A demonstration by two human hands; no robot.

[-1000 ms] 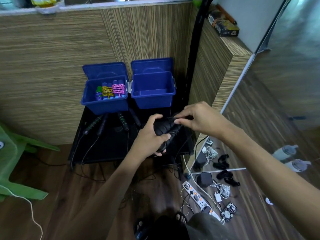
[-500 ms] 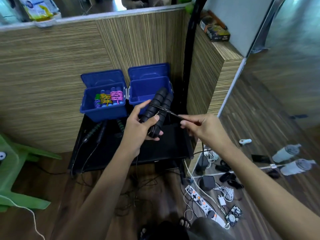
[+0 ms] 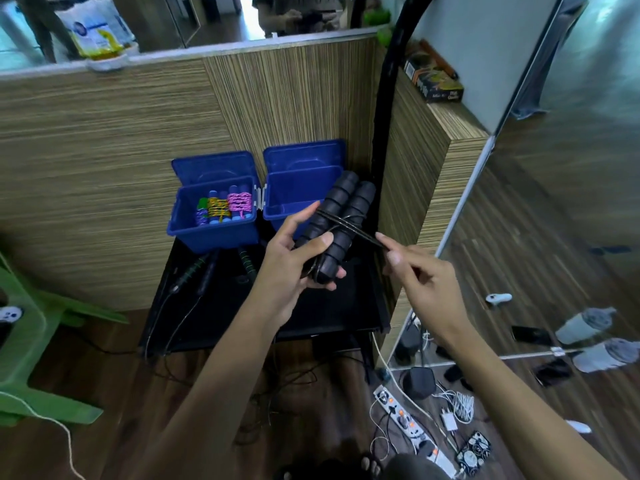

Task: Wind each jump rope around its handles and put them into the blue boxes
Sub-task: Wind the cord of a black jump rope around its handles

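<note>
Fingers (image 3: 389, 250) of my right hand (image 3: 420, 282) pinched the black rope (image 3: 360, 234), now pulled taut off the paired handles (image 3: 334, 225) my left hand (image 3: 289, 258) gripped above the table (image 3: 346, 306); winding had only begun, right blue box (image 3: 294, 199) waiting.

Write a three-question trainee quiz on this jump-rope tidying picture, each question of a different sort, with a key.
1. True or false: the right blue box already holds wound ropes.
2. Which hand pulls the black cord taut? A left hand B right hand
3. Fill in: the left hand grips a pair of black ___.

Key:
1. False; the coloured wound ropes lie in the left blue box, and nothing shows in the visible part of the right one.
2. B; it pinches the cord.
3. handles
</note>
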